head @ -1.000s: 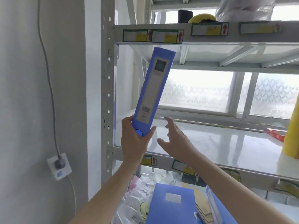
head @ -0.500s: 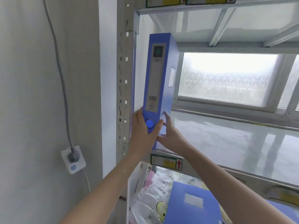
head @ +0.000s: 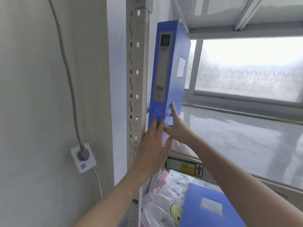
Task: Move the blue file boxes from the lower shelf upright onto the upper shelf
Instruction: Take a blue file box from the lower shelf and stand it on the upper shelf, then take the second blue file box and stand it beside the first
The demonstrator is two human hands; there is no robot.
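A blue file box (head: 170,71) stands upright at the far left end of the upper shelf (head: 246,145), tight against the metal post (head: 135,79). Its labelled spine with a round finger hole faces me. My left hand (head: 150,148) lies along the bottom of the spine, fingers stretched up to the hole and thumb spread to the right. My right hand (head: 177,126) presses flat on the box's right side near its base. A second blue file box (head: 209,208) lies flat on the lower shelf below.
Printed plastic bags (head: 165,197) sit beside the flat box on the lower shelf. A higher shelf's underside (head: 246,13) hangs just above the upright box. A frosted window (head: 246,68) is behind the shelf. A wall socket with a cable (head: 82,157) is on the left.
The box went from tilted in the air to upright and moved left against the post. My right hand came onto its side, and my left hand's grip flattened along the spine.
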